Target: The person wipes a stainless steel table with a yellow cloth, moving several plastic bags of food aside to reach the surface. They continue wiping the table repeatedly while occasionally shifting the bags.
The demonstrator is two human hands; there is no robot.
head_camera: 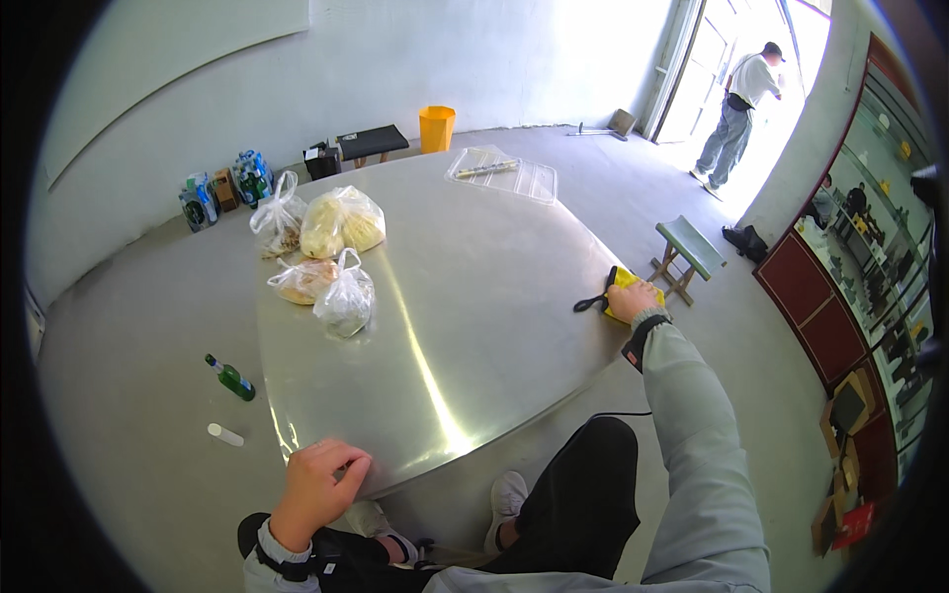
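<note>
A metal-topped table point(482, 296) stands before me. At its right edge my right hand point(632, 300) holds a yellow cloth point(623, 279); a small black-handled tool point(592, 303) lies against the cloth, its kind unclear. My left hand point(320, 478) rests at the near left corner, fingers curled, nothing seen in it. On the far left part of the top sit several knotted clear plastic bags: one with pale yellow food point(343, 222), one with brownish contents point(280, 222), one with orange-toned contents point(305, 282) and a whitish one point(345, 300).
A clear plastic tray point(530, 181) lies at the table's far end. Beyond the right edge stands a folding stool point(691, 244). A green bottle point(233, 379) and a white cylinder point(225, 434) are left of the table. A yellow bin point(437, 130) stands behind; a person point(745, 104) is at the doorway.
</note>
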